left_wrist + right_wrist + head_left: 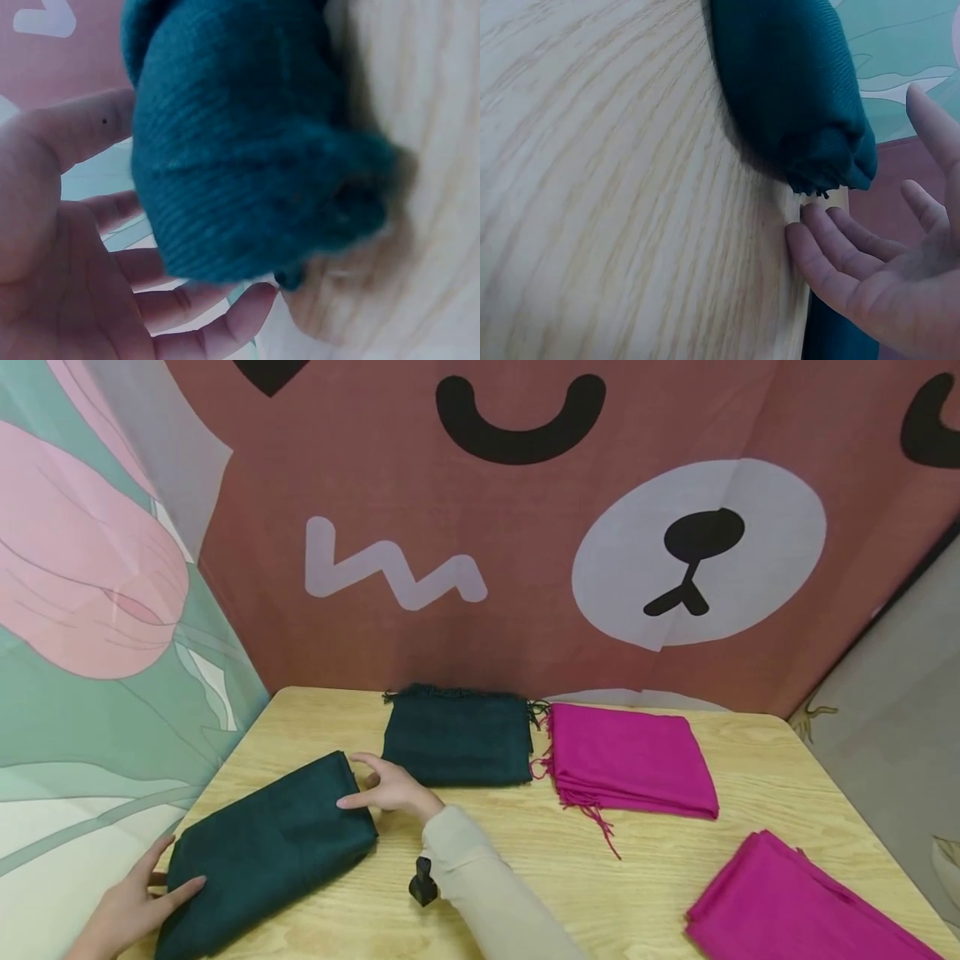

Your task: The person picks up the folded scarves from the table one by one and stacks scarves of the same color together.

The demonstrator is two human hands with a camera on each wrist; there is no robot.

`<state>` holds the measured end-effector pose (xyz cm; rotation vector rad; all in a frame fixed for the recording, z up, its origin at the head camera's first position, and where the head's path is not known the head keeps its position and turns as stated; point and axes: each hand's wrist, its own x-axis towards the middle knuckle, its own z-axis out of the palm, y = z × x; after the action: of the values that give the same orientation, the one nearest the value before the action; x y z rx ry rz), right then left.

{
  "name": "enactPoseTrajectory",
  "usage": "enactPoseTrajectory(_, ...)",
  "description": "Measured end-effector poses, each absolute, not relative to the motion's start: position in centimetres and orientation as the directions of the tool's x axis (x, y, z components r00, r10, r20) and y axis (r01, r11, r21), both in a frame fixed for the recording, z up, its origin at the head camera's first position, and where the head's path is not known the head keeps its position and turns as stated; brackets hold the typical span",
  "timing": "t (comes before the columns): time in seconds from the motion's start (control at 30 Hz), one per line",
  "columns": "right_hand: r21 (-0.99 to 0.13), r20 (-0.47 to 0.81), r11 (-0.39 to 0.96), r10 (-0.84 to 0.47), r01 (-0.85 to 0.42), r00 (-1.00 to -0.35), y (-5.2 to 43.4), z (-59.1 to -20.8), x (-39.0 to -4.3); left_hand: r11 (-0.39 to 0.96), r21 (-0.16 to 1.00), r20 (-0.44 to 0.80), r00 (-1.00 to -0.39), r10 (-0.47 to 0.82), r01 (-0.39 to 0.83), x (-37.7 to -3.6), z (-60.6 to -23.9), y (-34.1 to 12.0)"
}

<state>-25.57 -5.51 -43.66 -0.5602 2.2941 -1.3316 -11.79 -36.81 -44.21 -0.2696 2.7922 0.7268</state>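
I have the folded dark green scarf (266, 847) lying at the near left of the bench (525, 860), its long axis running on a diagonal from the near left corner up toward the middle. My left hand (131, 906) rests flat on its near left end, fingers straight and spread, gripping nothing. My right hand (390, 789) touches the far right end with relaxed, open fingers, so the bundle sits between my two palms, lengthwise. The left wrist view shows the rolled end just beside my palm (52, 247); the right wrist view shows the fringed end just off my fingertips (817, 240).

The near left end lies close to the bench edge, with little margin there. Toward the far side, a second dark green scarf (457, 739) lies just beyond my right hand, and a magenta scarf (630, 760) sits beside that. Another magenta scarf (795, 906) lies at the near right. Bare wood opens to the right of my bundle, between it and that one.
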Motion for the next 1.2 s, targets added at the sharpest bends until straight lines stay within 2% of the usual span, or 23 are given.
enactPoseTrajectory(0.17, -0.886, -0.173, 0.451, -0.532, -0.104, -0.829, -5.8, -43.9, -25.7, 0.852, 0.464, -0.291, -0.950, -0.113, -0.243, -11.7, -44.5, -36.8)
enactPoseTrajectory(0.63, -0.916, -0.217, 0.397, -0.596, -0.050, -0.773, -6.2, -44.2, -25.8, 0.846, 0.448, -0.336, -0.931, -0.140, -0.289, -11.7, -44.5, -36.3)
enactPoseTrajectory(1.2, -0.914, -0.222, 0.401, -0.622, -0.062, -0.751, -6.9, -44.1, -25.8, 0.825, 0.523, -0.286, -0.956, -0.067, -0.214, -12.1, -44.6, -36.0)
